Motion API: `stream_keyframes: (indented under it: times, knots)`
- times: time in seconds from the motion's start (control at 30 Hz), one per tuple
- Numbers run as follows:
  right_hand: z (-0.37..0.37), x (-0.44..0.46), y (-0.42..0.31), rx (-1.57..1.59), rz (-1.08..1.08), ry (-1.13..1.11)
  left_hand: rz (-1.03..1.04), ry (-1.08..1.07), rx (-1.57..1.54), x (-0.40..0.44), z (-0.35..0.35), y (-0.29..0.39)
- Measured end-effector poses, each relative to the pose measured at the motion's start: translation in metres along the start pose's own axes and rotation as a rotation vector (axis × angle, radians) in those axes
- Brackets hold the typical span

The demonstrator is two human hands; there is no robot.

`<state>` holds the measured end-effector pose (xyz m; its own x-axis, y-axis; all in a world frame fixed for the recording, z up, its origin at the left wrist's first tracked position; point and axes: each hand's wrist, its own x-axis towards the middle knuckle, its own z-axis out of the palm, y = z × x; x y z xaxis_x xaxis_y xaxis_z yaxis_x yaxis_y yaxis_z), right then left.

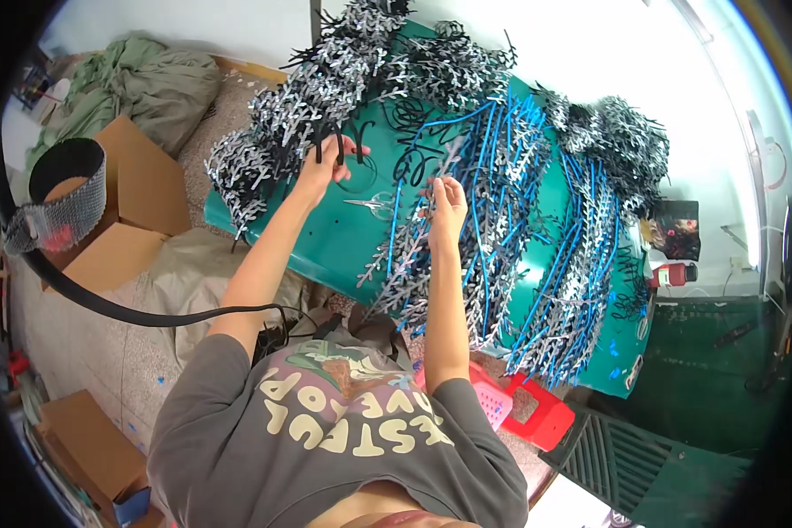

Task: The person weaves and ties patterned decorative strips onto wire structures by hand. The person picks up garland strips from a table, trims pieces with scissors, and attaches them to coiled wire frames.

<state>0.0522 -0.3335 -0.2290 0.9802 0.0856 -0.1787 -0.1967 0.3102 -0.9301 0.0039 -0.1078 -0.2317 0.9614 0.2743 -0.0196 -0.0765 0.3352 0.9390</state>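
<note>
My left hand is at the near edge of a heap of silver-and-black artificial sprigs. Its fingers are curled around dark curved stems, partly hidden by the hand. My right hand pinches a thin silver sprig that points away from me. Under and beside this hand lies a bundle of silver sprigs with blue stems. Small scissors rest on the green table between my hands. Black wire loops lie just beyond them.
A second blue-stemmed bundle and another sprig heap are at the right. An open cardboard box stands on the left, near a black cable. A red plastic stool is below the table's front edge.
</note>
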Motion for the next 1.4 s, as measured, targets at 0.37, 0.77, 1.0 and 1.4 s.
stream_keyframes:
  times: [0.37,0.77,1.0,1.4]
  knots:
    - [-0.006,0.004,0.016,-0.21,0.113,-0.133,-0.249,0.093,-0.105,-0.001,-0.013,-0.035]
    - [0.051,-0.026,0.038,0.102,0.306,-0.25,-0.147,0.258,0.216,-0.028,-0.008,-0.019]
    - [0.048,-0.057,0.041,0.044,0.211,-0.118,-0.062,0.22,0.187,-0.043,-0.026,-0.014]
    - [0.051,-0.196,0.073,0.025,0.136,-0.202,-0.225,0.228,0.313,-0.156,0.0,-0.014]
